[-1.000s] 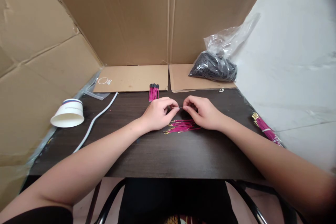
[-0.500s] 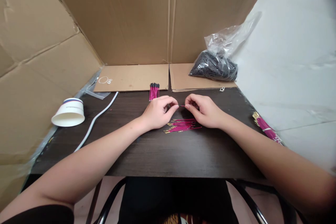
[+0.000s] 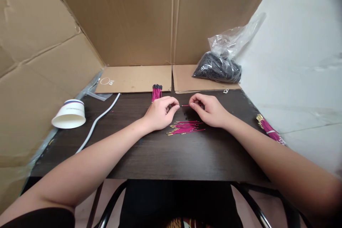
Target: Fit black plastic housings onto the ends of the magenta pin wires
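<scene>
A thin magenta wire (image 3: 185,105) runs between my two hands above the dark tabletop. My right hand (image 3: 210,109) is closed in a pinch on it. The wire's left end reaches the pinched fingertips of my left hand (image 3: 161,113); whatever those fingers hold is hidden. A few small black pieces (image 3: 186,115) lie between my hands. Just below them is a loose pile of magenta wires with gold-coloured metal ends (image 3: 185,127). Beyond my left hand sits a bunch of magenta wires with black ends (image 3: 157,92), its near part covered by the hand.
A clear bag of black pieces (image 3: 217,67) rests at the back right on flat cardboard. At the right edge lies a tied bundle of magenta wires (image 3: 271,130). On the left are a tipped paper cup (image 3: 70,114) and a white cable (image 3: 98,121). Cardboard walls (image 3: 128,17) enclose the back and left.
My hands have drawn slightly apart, showing a little more of the wire. The small black pieces between them show more clearly.
</scene>
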`<state>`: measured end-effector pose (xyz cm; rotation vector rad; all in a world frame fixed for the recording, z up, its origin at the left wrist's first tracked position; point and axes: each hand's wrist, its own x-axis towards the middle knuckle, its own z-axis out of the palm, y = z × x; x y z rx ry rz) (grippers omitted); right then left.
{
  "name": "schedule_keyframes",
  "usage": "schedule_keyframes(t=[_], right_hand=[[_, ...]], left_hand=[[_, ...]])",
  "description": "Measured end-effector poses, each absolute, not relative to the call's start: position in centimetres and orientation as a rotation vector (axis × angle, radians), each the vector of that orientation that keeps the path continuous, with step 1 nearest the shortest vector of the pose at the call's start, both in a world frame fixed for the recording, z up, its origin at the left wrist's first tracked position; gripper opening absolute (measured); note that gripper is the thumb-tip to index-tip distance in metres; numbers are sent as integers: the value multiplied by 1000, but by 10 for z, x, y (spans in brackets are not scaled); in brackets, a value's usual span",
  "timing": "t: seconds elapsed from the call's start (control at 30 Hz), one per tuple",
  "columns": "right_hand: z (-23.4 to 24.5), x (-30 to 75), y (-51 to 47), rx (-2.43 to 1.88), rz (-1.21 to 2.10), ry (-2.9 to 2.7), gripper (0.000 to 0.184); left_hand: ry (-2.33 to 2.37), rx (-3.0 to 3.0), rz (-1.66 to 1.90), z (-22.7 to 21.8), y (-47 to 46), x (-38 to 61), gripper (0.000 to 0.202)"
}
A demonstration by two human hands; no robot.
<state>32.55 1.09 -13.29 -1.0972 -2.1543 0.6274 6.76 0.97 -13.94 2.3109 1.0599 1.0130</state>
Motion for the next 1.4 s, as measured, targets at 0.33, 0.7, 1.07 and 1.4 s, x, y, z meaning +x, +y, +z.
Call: schedule_keyframes(t=[0.33, 0.7, 1.07, 1.4], right_hand=[[-138, 335, 23, -1045, 378, -2249, 12], [-138, 329, 14, -947, 386, -2334, 6], [-118, 319, -10, -707, 737, -2532, 4], [-121, 315, -12, -708, 716, -2525, 11]], left_hand=[[1103, 2284, 1030, -138, 9, 68, 12], [1072, 2382, 892, -141, 9, 67, 8], [1099, 2398, 847, -143, 10, 66, 7], [1074, 2391, 865, -142, 9, 67, 8]])
